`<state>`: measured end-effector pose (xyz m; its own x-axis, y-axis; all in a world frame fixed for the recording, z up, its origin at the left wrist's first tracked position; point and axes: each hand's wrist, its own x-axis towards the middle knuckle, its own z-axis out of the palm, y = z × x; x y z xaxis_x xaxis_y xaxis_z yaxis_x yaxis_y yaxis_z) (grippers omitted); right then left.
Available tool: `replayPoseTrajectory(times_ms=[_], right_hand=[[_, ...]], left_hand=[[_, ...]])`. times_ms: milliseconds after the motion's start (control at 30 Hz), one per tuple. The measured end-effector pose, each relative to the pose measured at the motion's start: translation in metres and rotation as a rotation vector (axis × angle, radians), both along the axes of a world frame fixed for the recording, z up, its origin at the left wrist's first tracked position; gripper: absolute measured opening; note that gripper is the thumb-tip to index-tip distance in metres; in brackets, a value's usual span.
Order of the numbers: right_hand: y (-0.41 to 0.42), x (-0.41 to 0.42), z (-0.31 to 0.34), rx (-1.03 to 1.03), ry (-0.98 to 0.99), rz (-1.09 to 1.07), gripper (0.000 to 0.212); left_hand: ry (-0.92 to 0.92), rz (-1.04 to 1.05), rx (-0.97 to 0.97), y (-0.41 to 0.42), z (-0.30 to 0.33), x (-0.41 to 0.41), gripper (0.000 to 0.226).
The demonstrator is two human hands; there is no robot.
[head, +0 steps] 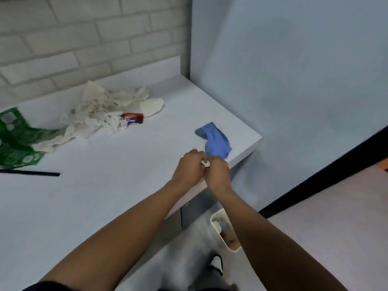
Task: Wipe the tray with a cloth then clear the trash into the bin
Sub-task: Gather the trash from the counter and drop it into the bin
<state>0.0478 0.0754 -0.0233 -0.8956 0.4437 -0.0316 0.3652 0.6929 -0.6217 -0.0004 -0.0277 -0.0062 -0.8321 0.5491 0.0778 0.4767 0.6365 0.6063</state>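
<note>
My left hand (189,169) and my right hand (218,173) are pressed together over the right edge of the white counter (94,196), both closed around a small white scrap (206,163) that peeks out between the fingers. A blue cloth (215,140) lies crumpled on the counter just beyond my hands. Further back sits a heap of white crumpled tissues and gloves (98,114) with a red and purple wrapper (133,118) at its right side. A white bin (225,229) with trash inside stands on the floor below my right forearm. No tray is in view.
A green patterned packet (14,139) lies at the counter's left edge, with a thin black stick (31,172) in front of it. A brick wall backs the counter and a plain blue-grey wall rises to the right. A black strap (216,263) lies on the floor.
</note>
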Motion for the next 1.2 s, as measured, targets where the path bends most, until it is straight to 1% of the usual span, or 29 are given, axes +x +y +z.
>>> replayPoseTrajectory(times_ms=[100,167,233,333,400,500,600,633,700,767,833,933,1000,1067,1133,1200], right_hand=[[0.05,0.04,-0.016,0.001,0.022,-0.149,0.018],[0.078,0.063,-0.034,-0.011,-0.021,-0.214,0.014],[0.101,0.087,-0.058,-0.03,-0.097,-0.246,0.015],[0.127,0.126,-0.1,-0.105,-0.167,-0.3,0.016],[0.141,0.145,-0.126,-0.17,-0.209,-0.33,0.02],[0.16,0.157,-0.169,-0.2,-0.288,-0.279,0.021],[0.171,0.156,-0.22,-0.196,-0.269,-0.256,0.02],[0.174,0.154,-0.241,-0.197,-0.258,-0.266,0.02],[0.178,0.15,-0.288,-0.207,-0.258,-0.288,0.02],[0.181,0.147,-0.338,-0.233,-0.282,-0.302,0.02],[0.186,0.144,-0.383,-0.247,-0.303,-0.311,0.022],[0.192,0.143,-0.435,-0.273,-0.337,-0.226,0.031],[0.195,0.145,-0.456,-0.229,-0.378,-0.147,0.034],[0.198,0.149,-0.469,-0.184,-0.413,-0.121,0.035],[0.201,0.153,-0.471,-0.182,-0.432,-0.131,0.039],[0.201,0.154,-0.461,-0.213,-0.455,-0.14,0.041]], left_hand=[[-0.013,-0.103,0.045,0.053,-0.008,0.032,0.019],[-0.063,-0.156,0.038,0.086,-0.021,0.051,0.013],[-0.115,-0.152,0.017,0.112,-0.043,0.065,0.009],[-0.214,-0.083,-0.191,0.133,-0.091,0.078,0.015],[-0.316,-0.01,-0.271,0.135,-0.128,0.082,0.021],[-0.37,-0.002,-0.358,0.136,-0.178,0.085,0.024],[-0.371,-0.014,-0.382,0.142,-0.234,0.084,0.025],[-0.364,-0.025,-0.375,0.147,-0.256,0.083,0.026],[-0.339,-0.054,-0.421,0.155,-0.3,0.083,0.029],[-0.351,-0.048,-0.433,0.165,-0.344,0.083,0.031],[-0.335,-0.096,-0.438,0.176,-0.387,0.082,0.033],[-0.343,-0.175,-0.466,0.187,-0.441,0.081,0.043],[-0.355,-0.23,-0.508,0.192,-0.466,0.081,0.052],[-0.352,-0.249,-0.535,0.191,-0.48,0.081,0.058],[-0.327,-0.252,-0.562,0.186,-0.482,0.081,0.059],[-0.341,-0.242,-0.572,0.18,-0.473,0.082,0.055]])
